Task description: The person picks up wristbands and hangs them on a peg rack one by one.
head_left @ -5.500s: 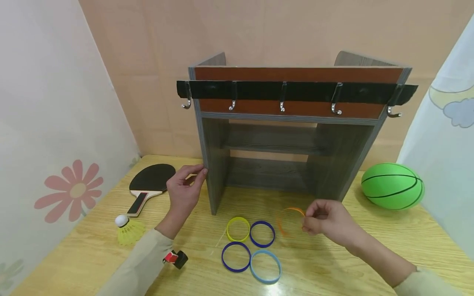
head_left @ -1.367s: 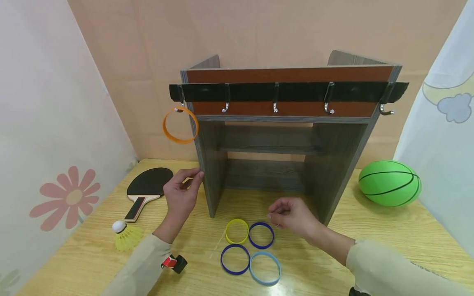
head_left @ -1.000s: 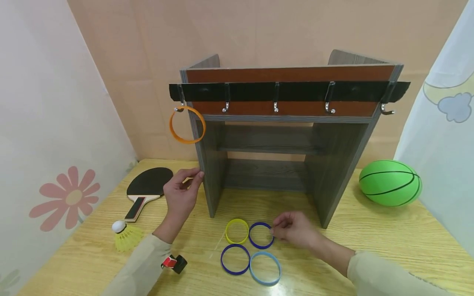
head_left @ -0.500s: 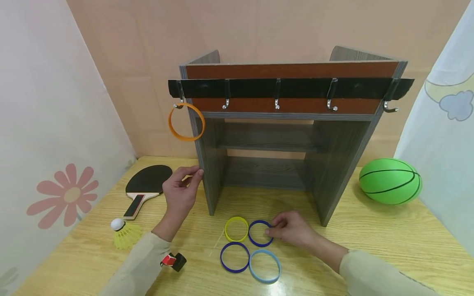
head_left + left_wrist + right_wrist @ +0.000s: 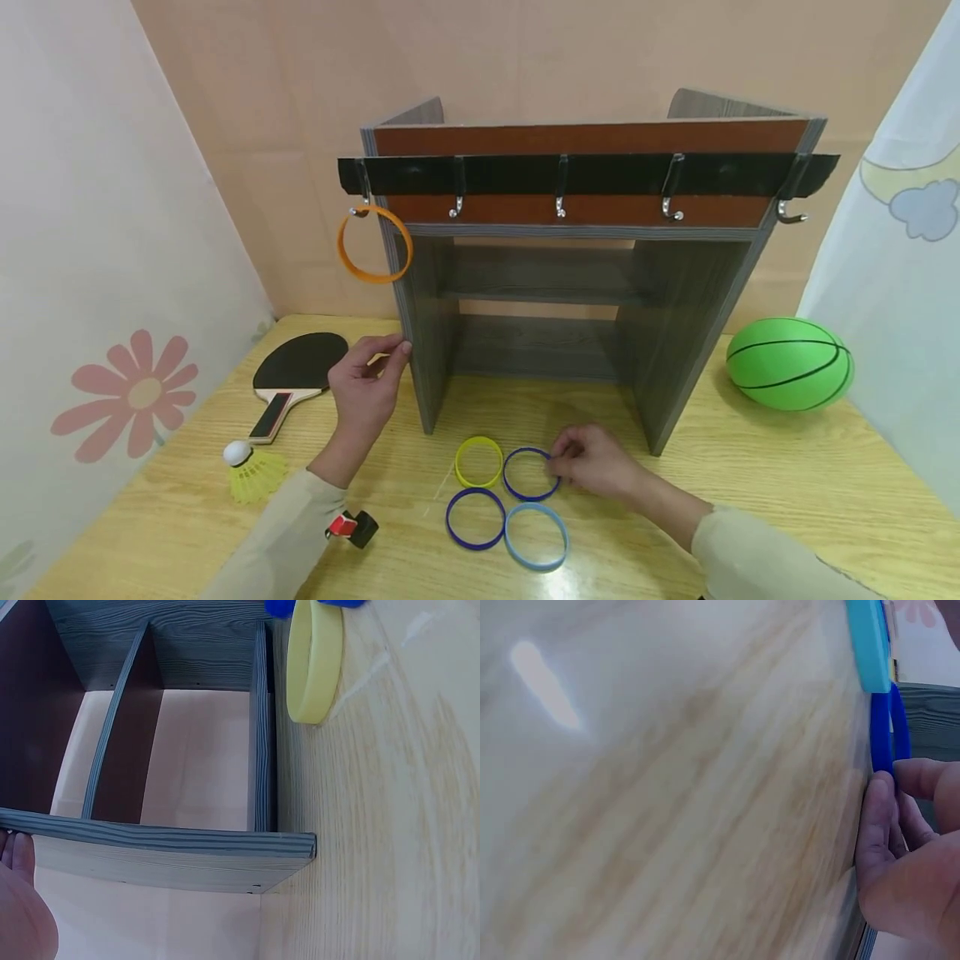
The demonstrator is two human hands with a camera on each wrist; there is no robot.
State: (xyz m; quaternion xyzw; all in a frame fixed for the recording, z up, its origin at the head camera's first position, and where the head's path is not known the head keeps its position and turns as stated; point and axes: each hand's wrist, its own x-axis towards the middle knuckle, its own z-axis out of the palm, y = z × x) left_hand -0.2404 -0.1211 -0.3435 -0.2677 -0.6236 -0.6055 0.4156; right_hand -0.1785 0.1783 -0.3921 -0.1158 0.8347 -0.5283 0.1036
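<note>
My left hand [image 5: 365,387] pinches the front edge of the grey wooden shelf unit's [image 5: 416,333] left side panel; in the left wrist view its fingers [image 5: 21,856] lie against the panel's outer face. Low on the table, my right hand [image 5: 596,462] pinches the right side of a dark blue wristband [image 5: 527,498], thumb and fingertips at its rim [image 5: 882,735]. Around it lie a yellow band [image 5: 457,462], another dark blue band [image 5: 476,547] and a light blue band [image 5: 540,568]. An orange band [image 5: 375,279] hangs from the leftmost hook [image 5: 358,212].
A black strip [image 5: 510,175] with several metal hooks runs across the unit's top front. To the left lie a table tennis bat [image 5: 300,362] and a yellow shuttlecock [image 5: 255,475]. A green ball [image 5: 789,364] sits at the right, beside the unit.
The orange band went from my right hand to the leftmost hook, where it swung and settled. My right hand then moved down to the dark blue band and took its rim. The left hand stayed put.
</note>
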